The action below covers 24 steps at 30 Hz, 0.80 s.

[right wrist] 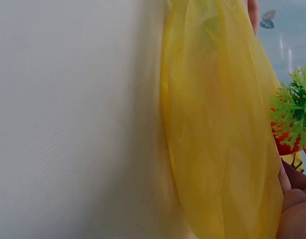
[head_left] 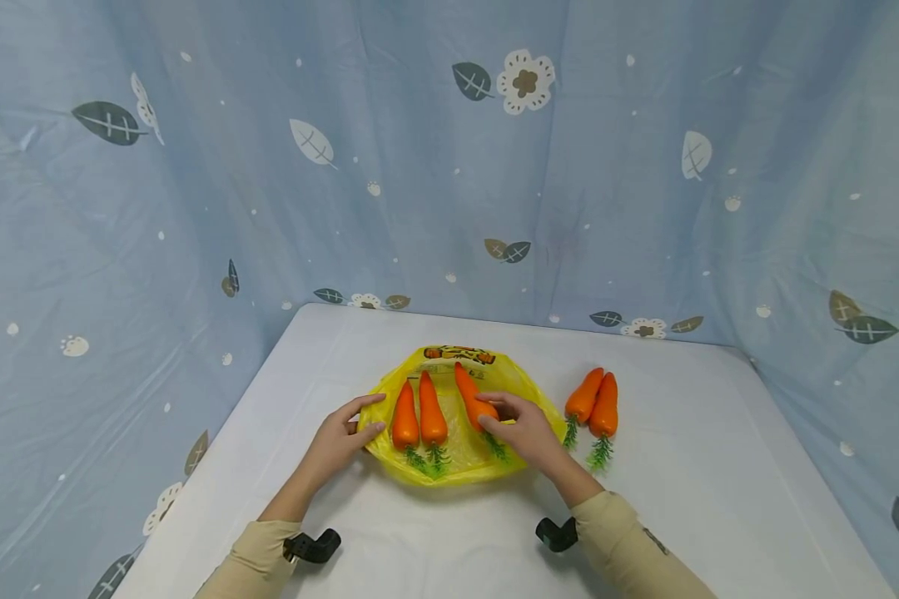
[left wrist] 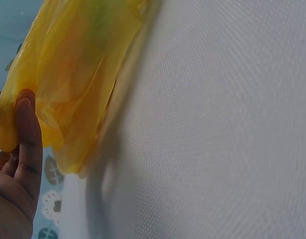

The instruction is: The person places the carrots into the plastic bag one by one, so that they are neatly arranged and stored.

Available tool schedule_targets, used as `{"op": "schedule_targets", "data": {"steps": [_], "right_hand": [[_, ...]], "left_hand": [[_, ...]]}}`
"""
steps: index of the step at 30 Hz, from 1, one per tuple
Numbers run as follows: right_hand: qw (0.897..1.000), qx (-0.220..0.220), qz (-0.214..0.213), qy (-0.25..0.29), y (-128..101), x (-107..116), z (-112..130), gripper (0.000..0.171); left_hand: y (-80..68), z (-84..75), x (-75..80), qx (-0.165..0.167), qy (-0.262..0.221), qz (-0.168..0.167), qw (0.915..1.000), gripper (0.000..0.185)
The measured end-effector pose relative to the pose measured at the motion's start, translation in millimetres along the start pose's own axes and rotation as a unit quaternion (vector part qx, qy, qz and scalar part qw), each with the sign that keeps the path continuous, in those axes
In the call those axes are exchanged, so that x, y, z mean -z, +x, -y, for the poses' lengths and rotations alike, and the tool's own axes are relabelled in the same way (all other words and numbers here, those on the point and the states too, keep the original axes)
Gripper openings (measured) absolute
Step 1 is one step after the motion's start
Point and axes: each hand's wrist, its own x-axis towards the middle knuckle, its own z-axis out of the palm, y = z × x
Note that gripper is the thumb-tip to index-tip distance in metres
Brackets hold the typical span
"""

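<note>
A yellow plastic bag [head_left: 464,456] lies open on the white table [head_left: 689,466]. Two orange carrots [head_left: 404,420] [head_left: 431,412] with green tops lie side by side on its left half. My left hand [head_left: 370,414] pinches the bag's left edge between thumb and fingers; the left wrist view shows a finger [left wrist: 26,144] against the yellow film [left wrist: 78,74]. My right hand [head_left: 490,409] grips a third carrot [head_left: 466,387] lying on the bag's right half. Its green top [right wrist: 295,109] shows beside the bag [right wrist: 218,124] in the right wrist view.
Two more carrots [head_left: 584,395] [head_left: 605,405] lie together on the table just right of the bag. A blue curtain [head_left: 419,166] printed with leaves and flowers closes in the back and both sides. Black wrist mounts [head_left: 310,545] [head_left: 556,532] sit on my forearms.
</note>
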Motion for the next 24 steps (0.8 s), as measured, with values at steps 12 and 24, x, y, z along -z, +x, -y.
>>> {"op": "schedule_targets", "data": {"steps": [12,24], "right_hand": [[0.999,0.010,0.005,0.046,10.3,-9.4,-2.5,0.037],[0.997,0.020,0.010,0.076,14.5,-16.2,-5.4,0.039]], "left_hand": [[-1.1,-2.1,0.0,-0.001,0.002,-0.002,1.0000,0.051],[-0.3,-0.9,0.2,-0.005,0.006,-0.002,1.0000,0.052]]}}
